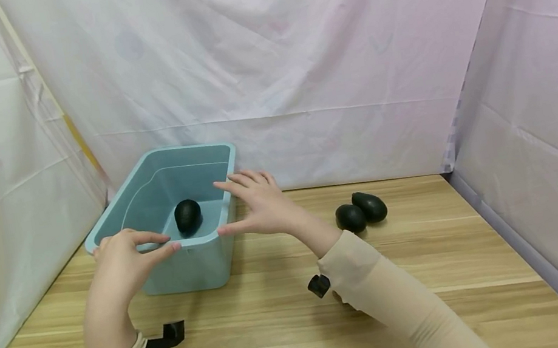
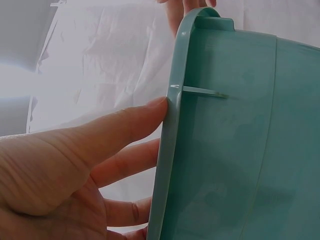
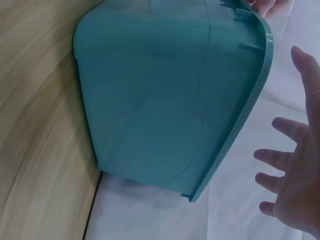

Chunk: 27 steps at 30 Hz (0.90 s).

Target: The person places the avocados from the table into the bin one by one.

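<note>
Beige sleeves (image 1: 388, 294) | left hand (image 1: 119, 262): fingers (image 2: 135, 161) spread, at bin (image 1: 201, 240) rim | right hand (image 1: 262, 207): fingers spread (avocado (image 1: 188, 215) inside bin)

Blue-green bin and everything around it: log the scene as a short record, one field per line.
Container: blue-green rectangular plastic bin, upright on a light wood-grain table
Inside: one dark, smooth, avocado-like fruit
Outside: two similar fruits, a nearer one and a farther one, right of the bin
Left hand: at the near rim, fingers fairly straight
Right hand: fingers spread, beside the bin's right side
Backdrop: pale hanging fabric
</note>
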Available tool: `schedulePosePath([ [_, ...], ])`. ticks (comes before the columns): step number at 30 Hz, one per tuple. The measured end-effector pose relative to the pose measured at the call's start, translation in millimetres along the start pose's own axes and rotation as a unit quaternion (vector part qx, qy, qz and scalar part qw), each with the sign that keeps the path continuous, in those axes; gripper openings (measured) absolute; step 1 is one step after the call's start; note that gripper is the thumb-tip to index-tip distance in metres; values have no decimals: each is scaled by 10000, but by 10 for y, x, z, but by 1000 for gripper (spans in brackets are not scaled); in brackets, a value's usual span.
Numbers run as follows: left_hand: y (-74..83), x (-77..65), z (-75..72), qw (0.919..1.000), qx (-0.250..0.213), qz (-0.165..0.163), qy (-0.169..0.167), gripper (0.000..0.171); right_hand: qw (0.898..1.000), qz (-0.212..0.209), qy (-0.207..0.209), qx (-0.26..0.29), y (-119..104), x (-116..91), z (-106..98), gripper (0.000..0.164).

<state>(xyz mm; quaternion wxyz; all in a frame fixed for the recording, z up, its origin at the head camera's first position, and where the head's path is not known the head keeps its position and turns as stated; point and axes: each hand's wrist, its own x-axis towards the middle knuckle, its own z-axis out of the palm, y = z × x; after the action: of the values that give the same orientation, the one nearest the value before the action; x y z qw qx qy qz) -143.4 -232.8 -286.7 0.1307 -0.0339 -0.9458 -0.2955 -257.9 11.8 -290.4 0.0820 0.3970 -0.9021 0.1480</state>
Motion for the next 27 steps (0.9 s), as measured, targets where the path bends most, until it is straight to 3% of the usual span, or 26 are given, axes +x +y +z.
schedulePosePath([
  [19, -1, 0, 0, 9999, -104, 19, -44, 40, 9998, 73, -6, -160, 204, -209, -55, 90],
  [27, -8, 0, 7, 9999, -120, 28, -21, 40, 9991, 331, -145, -204, 311, -321, -57, 90],
])
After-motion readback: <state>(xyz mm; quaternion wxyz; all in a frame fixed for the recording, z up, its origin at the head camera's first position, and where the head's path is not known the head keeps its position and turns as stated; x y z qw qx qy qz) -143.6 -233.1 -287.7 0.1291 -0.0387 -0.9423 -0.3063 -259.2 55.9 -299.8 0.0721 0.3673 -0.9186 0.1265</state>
